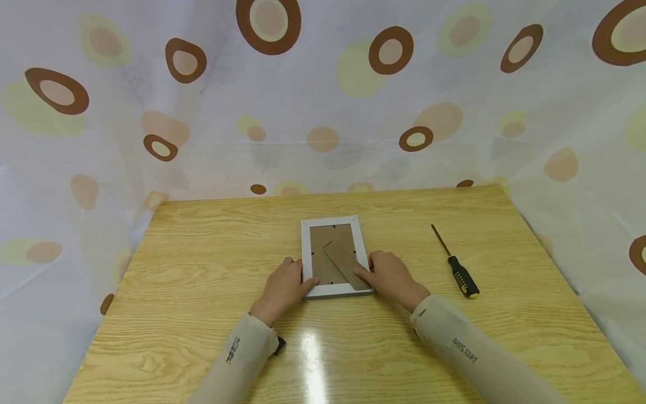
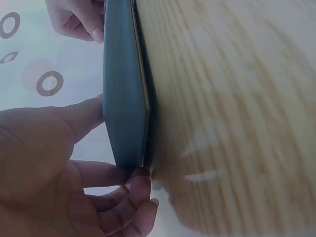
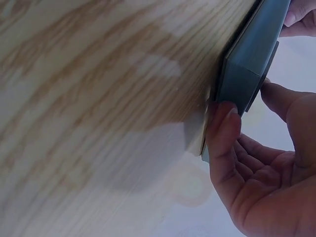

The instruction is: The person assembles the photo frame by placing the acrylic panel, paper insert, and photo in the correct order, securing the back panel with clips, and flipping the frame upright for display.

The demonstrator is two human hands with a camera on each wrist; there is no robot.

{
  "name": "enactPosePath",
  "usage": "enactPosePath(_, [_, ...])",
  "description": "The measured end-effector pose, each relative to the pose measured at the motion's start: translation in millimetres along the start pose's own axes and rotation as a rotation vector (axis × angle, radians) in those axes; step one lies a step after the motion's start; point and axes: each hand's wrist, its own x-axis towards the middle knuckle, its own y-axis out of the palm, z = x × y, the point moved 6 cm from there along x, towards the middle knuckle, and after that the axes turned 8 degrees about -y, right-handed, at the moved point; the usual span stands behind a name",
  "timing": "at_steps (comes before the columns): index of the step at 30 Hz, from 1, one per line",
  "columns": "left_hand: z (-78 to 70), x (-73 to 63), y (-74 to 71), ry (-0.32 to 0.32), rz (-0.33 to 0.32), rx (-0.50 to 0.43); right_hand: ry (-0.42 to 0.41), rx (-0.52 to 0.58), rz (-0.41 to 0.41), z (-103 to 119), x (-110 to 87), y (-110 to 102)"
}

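Note:
A picture frame (image 1: 328, 290) with a pale border lies back side up on the wooden table, its brown backing board (image 1: 322, 235) showing. A brown stand leg (image 1: 343, 259) slants across the backing, and small dark tabs sit along the inner edges. My left hand (image 1: 284, 286) grips the frame's lower left corner, thumb on the border and fingers at the side edge. At the lower right, my right hand (image 1: 396, 279) holds the other side, its thumb on the stand leg. In both wrist views the fingertips curl at the frame's lower edge, close to the tabletop.
A screwdriver (image 1: 461, 276) with a black and yellow handle lies on the table (image 1: 202, 241) to the right of the frame. Behind the table hangs a white cloth (image 1: 292, 163) with brown and yellow circles, which also runs down both sides.

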Motion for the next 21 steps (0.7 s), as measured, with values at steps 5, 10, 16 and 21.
enactPosePath(5, [-2.5, 0.0, -3.8, 0.009, -0.018, -0.059, -0.005, -0.001, -0.027, 3, -0.7, -6])
enactPosePath(10, [-6.1, -0.8, -8.6, 0.006, -0.044, -0.077, -0.017, -0.006, -0.058, 5, 0.6, -11])
enactPosePath(16, [-8.9, -2.2, -11.8, -0.015, -0.053, -0.113, -0.003, -0.006, -0.080, 8, 0.9, -17])
enactPosePath(21, [-8.3, -2.9, -10.9, -0.032, -0.059, -0.150, -0.005, -0.005, -0.091, 11, 0.4, -18])
